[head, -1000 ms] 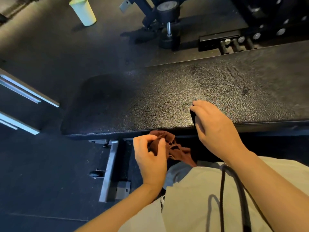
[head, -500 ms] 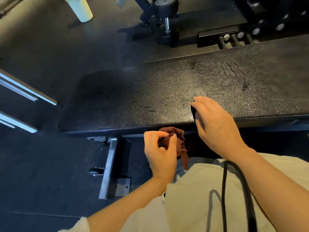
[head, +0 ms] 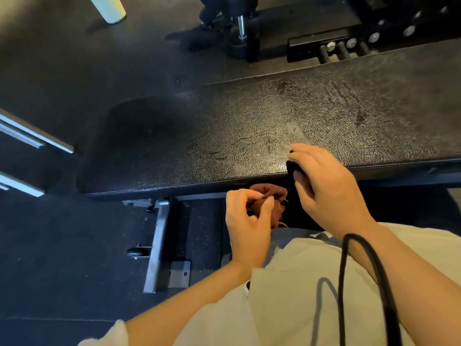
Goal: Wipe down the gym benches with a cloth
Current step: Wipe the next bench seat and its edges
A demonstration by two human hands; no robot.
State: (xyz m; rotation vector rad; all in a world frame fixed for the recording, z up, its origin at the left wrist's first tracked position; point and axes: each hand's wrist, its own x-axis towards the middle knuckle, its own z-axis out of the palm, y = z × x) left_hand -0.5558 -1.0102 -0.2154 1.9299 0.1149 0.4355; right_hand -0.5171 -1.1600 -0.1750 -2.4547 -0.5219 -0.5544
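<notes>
A black padded gym bench runs across the middle of the view, its textured top streaked and shiny. My left hand is just below the bench's front edge and grips a bunched dark red cloth. To its right, my right hand rests at the bench's front edge with its fingers curled round a small black object. Most of that object is hidden by the hand.
The bench's grey metal foot and a small wheel sit on the dark rubber floor below left. A pale green bottle stands far left. Black machine frames with bolts lie behind. A black cord hangs over my right forearm.
My left hand has shifted right and upward and gathered the hanging cloth into a tighter bunch. My right hand has stayed at the bench's front edge.
</notes>
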